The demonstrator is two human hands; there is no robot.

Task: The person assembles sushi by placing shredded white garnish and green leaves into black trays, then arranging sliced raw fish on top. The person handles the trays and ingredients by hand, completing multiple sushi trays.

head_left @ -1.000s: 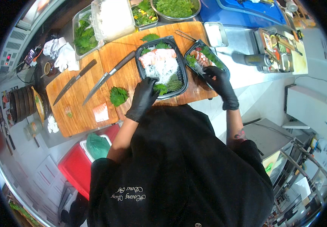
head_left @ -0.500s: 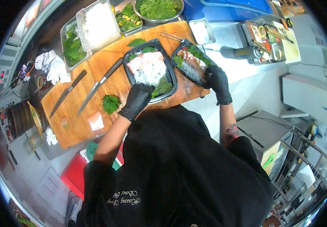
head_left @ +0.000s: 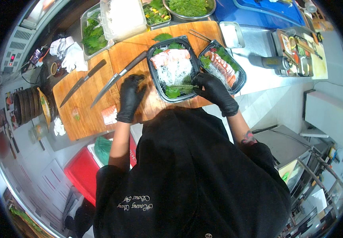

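My left hand [head_left: 131,97], black-gloved, reaches down over the wooden cutting board [head_left: 85,119]. Its thumb stands apart from the fingers, and whatever lies beneath the palm is hidden. A large black tray [head_left: 159,92] holds pink fish slices [head_left: 170,58], white shredded garnish [head_left: 174,74] and green leaves [head_left: 173,93]. At its near right corner, my gloved right hand [head_left: 215,92] has bent fingers closed by the leaves and rim; what they grip is hidden. Beside that hand, a smaller black tray [head_left: 241,81] contains sliced fish with orange edges, white shreds and leaves.
Two knives [head_left: 117,77] [head_left: 82,80] lie left on the board, near a small fish block [head_left: 109,115]. Behind stand a leaf container [head_left: 94,33], a white-filled tub [head_left: 125,20] and a metal bowl [head_left: 190,8]. Tweezers [head_left: 200,35] rest beyond the small tray.
My left hand has left the large tray and moved left, over where a green leaf lay on the board. My right hand has shifted from the small tray to the large tray's edge.
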